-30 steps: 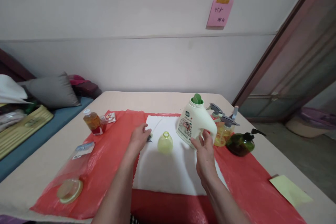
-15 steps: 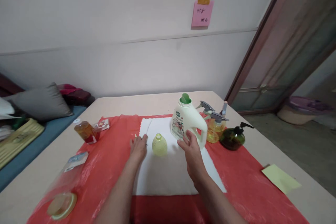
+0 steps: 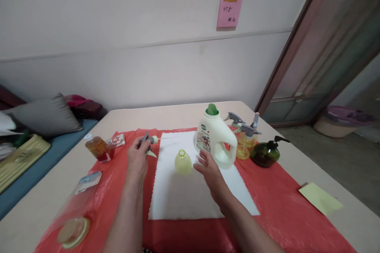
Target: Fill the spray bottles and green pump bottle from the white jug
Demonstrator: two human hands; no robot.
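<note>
My left hand (image 3: 138,154) is closed around a grey-and-white spray nozzle (image 3: 151,140), raised left of the white cloth (image 3: 169,201). A thin pale tube seems to run rightward from its collar. On the cloth stands a small yellow-green bottle (image 3: 183,163), its neck uncapped. My right hand (image 3: 206,166) has its fingers apart and holds nothing; it hovers between that bottle and a large cream detergent jug (image 3: 213,136). The jug stands upright at the back of the cloth, and a green piece shows in its mouth.
Yellow spray bottles (image 3: 245,146) and a dark green pump bottle (image 3: 265,154) stand at the right. At the left are an amber bottle (image 3: 99,148), a flat packet (image 3: 90,182) and a round lidded container (image 3: 74,232). Red plastic sheeting (image 3: 184,235) covers the table. Yellow paper (image 3: 320,197) lies far right.
My left hand has risen from the cloth's left edge, lifting the spray nozzle. My right hand has shifted slightly left and down, nearer the small bottle.
</note>
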